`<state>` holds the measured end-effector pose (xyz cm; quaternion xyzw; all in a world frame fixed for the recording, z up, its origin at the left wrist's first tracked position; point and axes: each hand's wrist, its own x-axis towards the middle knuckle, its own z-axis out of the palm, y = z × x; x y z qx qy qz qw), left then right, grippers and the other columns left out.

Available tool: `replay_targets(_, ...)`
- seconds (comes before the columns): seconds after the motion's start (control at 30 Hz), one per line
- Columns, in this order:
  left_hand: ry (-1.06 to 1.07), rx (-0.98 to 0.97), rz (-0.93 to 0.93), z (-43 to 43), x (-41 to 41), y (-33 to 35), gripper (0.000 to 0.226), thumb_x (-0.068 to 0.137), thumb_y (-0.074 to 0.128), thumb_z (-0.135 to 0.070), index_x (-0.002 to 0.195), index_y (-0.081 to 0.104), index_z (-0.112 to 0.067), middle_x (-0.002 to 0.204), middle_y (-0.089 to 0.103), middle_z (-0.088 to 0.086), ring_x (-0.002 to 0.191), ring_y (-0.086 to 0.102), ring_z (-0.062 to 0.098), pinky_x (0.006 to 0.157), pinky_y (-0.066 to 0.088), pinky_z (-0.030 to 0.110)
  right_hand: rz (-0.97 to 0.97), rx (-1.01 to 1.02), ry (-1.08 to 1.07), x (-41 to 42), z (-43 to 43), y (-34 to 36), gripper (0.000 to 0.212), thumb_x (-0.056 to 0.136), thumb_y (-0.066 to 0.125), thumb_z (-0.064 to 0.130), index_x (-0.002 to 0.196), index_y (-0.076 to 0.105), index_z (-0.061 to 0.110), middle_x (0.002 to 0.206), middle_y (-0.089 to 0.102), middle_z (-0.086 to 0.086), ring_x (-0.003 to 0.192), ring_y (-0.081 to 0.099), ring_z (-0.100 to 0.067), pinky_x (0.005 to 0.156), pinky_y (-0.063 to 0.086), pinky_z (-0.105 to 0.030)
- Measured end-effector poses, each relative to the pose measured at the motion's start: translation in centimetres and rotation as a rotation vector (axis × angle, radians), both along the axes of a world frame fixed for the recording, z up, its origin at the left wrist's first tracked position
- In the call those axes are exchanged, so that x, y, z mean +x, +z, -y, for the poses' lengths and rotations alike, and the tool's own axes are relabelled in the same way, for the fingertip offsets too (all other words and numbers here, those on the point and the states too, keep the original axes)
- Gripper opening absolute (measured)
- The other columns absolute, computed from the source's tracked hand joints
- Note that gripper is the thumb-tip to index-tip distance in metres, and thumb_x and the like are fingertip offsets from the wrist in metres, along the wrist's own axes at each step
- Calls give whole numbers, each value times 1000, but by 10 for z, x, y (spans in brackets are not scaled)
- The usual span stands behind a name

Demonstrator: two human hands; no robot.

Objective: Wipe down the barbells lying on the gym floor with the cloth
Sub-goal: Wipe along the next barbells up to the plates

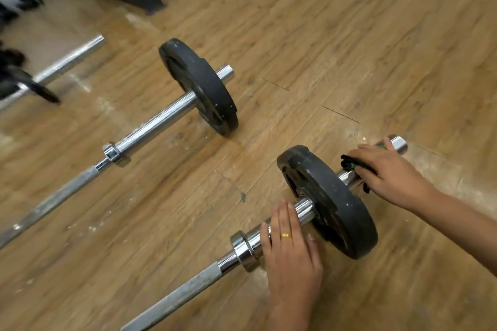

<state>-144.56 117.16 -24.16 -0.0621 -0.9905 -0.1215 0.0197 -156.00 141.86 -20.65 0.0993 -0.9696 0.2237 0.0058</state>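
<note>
5 o'clock: left hand (291,246) flat, fingers straight, resting on sleeve of nearest barbell (188,287), just inside black plate (338,209). 4 o'clock: right hand (390,172) curled over dark cloth (352,162), pressing it to sleeve end outside plate. 10 o'clock: second barbell (153,123) on wood floor (322,35); third barbell (70,60) beyond, blurred.

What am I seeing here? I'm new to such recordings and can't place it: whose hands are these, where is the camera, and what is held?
No machine here: these are a person's two bare hands, filmed by one camera worn on their head, looking down. Barbells lie on the wooden floor. The left hand rests flat on the near barbell, just inside its black plate. The right hand holds a dark cloth around that bar's outer end, to wipe it. A second barbell lies beyond, and a third bar farther left.
</note>
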Motion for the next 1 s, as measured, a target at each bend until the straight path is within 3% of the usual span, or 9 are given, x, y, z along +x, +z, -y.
replay_targets(0.1,4,-41,-22,-1,-1,-1,67,95,42,-41,154,35,-12,163,30,5,150,28,22,118,15,46,10,43,65,-3,-10,4,29,95,61,11,123,67,15,112,69,-3,117,58,-24,117,12,-33)
replay_targets(0.17,1,-56,-14,-1,-1,-3,67,94,41,-41,154,35,-11,163,29,6,150,27,22,119,13,46,34,57,3,-9,-13,6,28,97,58,12,123,67,15,116,69,-5,125,50,-17,117,17,-40)
replay_targets(0.23,1,-69,-5,-2,0,-4,68,95,41,-42,154,35,-10,163,29,6,151,25,22,120,10,46,40,56,-78,-9,-8,5,26,96,58,11,120,67,13,116,69,-8,132,49,-24,118,17,-48)
replay_targets(0.3,15,-82,-3,-3,1,-5,68,93,41,-43,152,39,-9,162,31,7,150,26,23,121,7,45,14,24,-82,-1,0,2,24,95,58,13,116,67,14,109,69,-4,124,57,-29,119,13,-47)
replay_targets(0.4,12,-93,-25,-3,1,-8,68,91,43,-42,150,43,-8,160,35,8,147,29,24,120,10,45,7,14,65,10,3,-1,26,95,58,16,120,65,20,107,65,8,111,60,-17,121,12,-41)
replay_targets(0.53,3,-87,-27,-4,3,-10,68,92,42,-42,150,42,-7,161,34,10,148,29,25,119,13,47,12,22,-35,4,-20,0,27,97,56,17,124,63,20,113,64,7,121,57,-23,120,17,-41)
replay_targets(0.63,6,-74,-38,-5,6,-11,68,93,40,-42,150,42,-6,161,33,9,148,30,25,118,14,47,3,-27,-145,13,-10,5,32,97,58,12,128,63,14,127,65,-3,138,45,-25,123,7,-44)
replay_targets(0.77,-9,-35,-27,-6,7,-10,68,94,39,-43,152,37,-7,162,32,9,148,29,24,119,12,46,30,-39,23,28,1,2,39,97,59,13,136,59,17,134,62,2,138,45,-17,121,4,-36)
replay_targets(1.0,-14,-14,-24,-7,10,-6,67,96,42,-40,155,32,-8,163,28,8,150,27,25,121,10,47,39,-52,-90,27,0,1,37,99,53,12,136,57,14,135,61,-3,144,37,-25,122,5,-41)
